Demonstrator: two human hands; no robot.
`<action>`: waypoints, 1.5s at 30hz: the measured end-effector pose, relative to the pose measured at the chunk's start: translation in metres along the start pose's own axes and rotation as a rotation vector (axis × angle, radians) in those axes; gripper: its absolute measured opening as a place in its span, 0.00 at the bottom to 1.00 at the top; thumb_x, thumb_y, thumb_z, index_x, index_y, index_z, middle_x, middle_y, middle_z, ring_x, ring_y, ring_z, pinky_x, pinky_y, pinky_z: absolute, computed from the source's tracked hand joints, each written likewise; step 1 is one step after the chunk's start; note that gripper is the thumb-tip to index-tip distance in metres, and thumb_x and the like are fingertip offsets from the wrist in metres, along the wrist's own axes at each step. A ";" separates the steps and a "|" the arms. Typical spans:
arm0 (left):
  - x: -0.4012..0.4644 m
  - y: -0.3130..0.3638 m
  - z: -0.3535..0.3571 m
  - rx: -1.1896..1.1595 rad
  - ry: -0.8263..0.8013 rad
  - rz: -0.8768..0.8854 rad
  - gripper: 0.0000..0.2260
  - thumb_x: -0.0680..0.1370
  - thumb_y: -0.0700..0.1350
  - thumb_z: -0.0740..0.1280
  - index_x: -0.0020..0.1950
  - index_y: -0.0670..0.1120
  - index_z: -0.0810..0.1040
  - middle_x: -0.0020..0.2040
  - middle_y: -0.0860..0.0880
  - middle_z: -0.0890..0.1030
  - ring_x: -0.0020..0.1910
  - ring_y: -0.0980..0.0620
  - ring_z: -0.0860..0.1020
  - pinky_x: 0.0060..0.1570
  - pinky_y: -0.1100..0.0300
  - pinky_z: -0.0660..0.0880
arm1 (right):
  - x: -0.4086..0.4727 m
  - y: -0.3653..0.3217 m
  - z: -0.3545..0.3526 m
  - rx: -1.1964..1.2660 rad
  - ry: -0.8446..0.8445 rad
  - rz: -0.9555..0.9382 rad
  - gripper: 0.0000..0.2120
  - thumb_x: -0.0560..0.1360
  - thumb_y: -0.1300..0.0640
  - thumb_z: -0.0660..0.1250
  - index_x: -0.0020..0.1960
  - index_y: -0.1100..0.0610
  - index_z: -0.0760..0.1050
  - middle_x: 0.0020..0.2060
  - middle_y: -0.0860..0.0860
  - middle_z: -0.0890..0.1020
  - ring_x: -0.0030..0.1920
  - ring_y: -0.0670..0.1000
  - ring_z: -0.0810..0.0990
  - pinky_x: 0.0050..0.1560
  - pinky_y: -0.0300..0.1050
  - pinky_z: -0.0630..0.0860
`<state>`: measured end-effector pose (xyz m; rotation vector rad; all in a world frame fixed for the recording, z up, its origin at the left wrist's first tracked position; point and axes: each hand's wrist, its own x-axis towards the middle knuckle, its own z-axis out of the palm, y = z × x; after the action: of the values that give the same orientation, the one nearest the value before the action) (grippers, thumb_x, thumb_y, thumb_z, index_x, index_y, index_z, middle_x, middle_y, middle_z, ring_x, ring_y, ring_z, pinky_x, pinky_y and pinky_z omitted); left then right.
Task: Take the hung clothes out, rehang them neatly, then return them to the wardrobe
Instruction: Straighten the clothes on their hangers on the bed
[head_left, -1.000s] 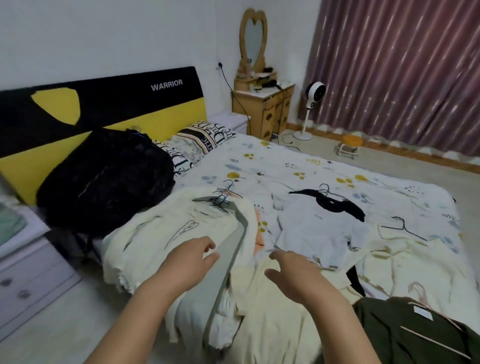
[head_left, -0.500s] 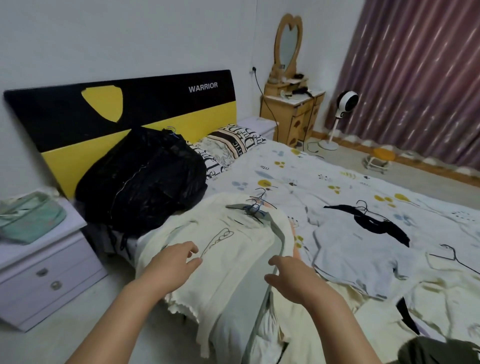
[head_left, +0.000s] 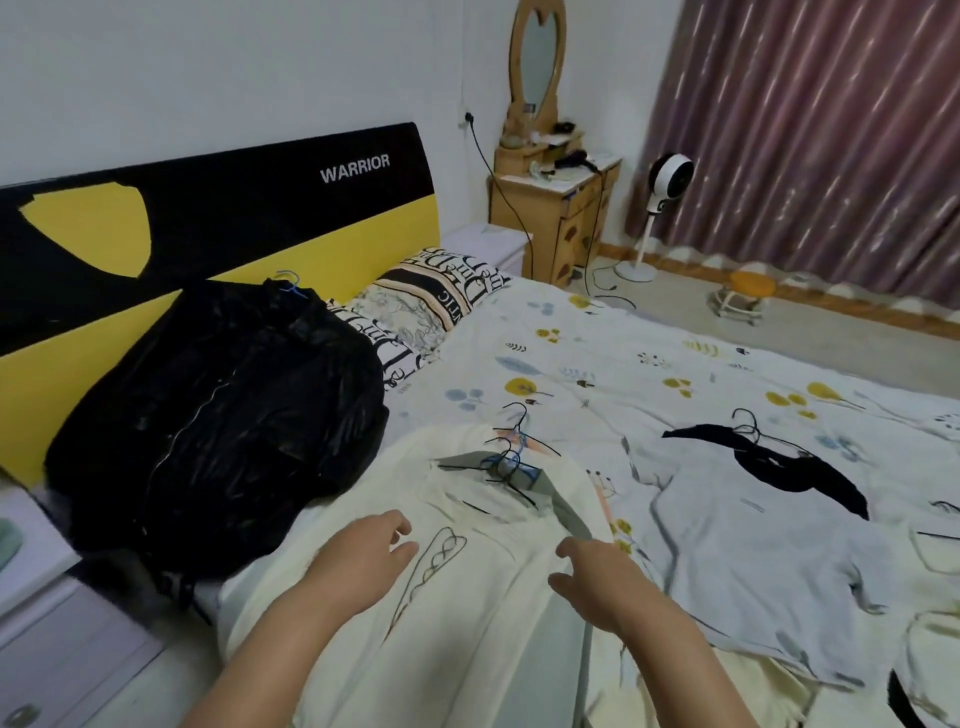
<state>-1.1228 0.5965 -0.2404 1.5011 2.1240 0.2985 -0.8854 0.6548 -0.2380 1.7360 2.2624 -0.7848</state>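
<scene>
Head view, looking down over the near side of the bed: far to the left of the left hand stands a pale lilac bedside cabinet (head_left: 62, 639) with drawers, its top edge running just beside the mattress. Up and left of that hand a glossy black puffer jacket (head_left: 223, 410) lies heaped against the black-and-yellow headboard (head_left: 218, 218), a blue wire hook poking out at its collar. The left hand (head_left: 363, 558) hovers over the cream ruffled garment (head_left: 415, 623), fingers loosely curled and holding nothing; whether it touches the cloth I cannot tell. Between the two hands the cream cloth shows a thin line drawing. Just beyond both hands a tangle of thin wire hangers (head_left: 511, 460) sits at the collars of the stacked clothes, on a grey strip of fabric. The right hand (head_left: 605, 571) is spread and relaxed above the grey edge of that stack, gripping nothing. To its right a pale blue T-shirt (head_left: 743, 561) lies flat, a black garment on a wire hanger (head_left: 779, 462) across its top. Past the hands, the flowered white bedsheet (head_left: 597, 353) stretches bare toward the far edge of the bed, then open floor up to a wooden dressing table (head_left: 561, 208), a white standing fan (head_left: 667, 182) and mauve curtains (head_left: 810, 130).
</scene>
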 end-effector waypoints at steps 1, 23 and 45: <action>0.012 -0.003 0.000 0.001 -0.014 0.003 0.14 0.79 0.52 0.59 0.63 0.51 0.71 0.60 0.54 0.75 0.54 0.55 0.75 0.51 0.63 0.71 | 0.012 -0.002 -0.001 -0.006 0.000 0.014 0.18 0.79 0.50 0.58 0.67 0.55 0.67 0.62 0.54 0.74 0.61 0.54 0.73 0.57 0.46 0.71; 0.325 -0.105 0.070 0.362 -0.298 0.301 0.18 0.80 0.48 0.56 0.70 0.50 0.62 0.69 0.54 0.65 0.65 0.54 0.67 0.61 0.60 0.67 | 0.258 0.001 0.111 0.083 0.070 0.438 0.22 0.79 0.51 0.55 0.72 0.54 0.57 0.66 0.52 0.66 0.65 0.53 0.66 0.60 0.45 0.69; 0.421 -0.120 0.130 0.300 -0.169 0.319 0.12 0.77 0.52 0.64 0.57 0.47 0.74 0.53 0.48 0.77 0.54 0.48 0.74 0.52 0.58 0.67 | 0.306 0.029 0.157 0.141 0.198 0.608 0.08 0.79 0.49 0.54 0.52 0.53 0.66 0.54 0.52 0.76 0.54 0.54 0.75 0.46 0.45 0.66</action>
<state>-1.2579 0.9272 -0.5244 1.9661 1.8541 -0.0406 -0.9768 0.8376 -0.5168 2.4736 1.6344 -0.6659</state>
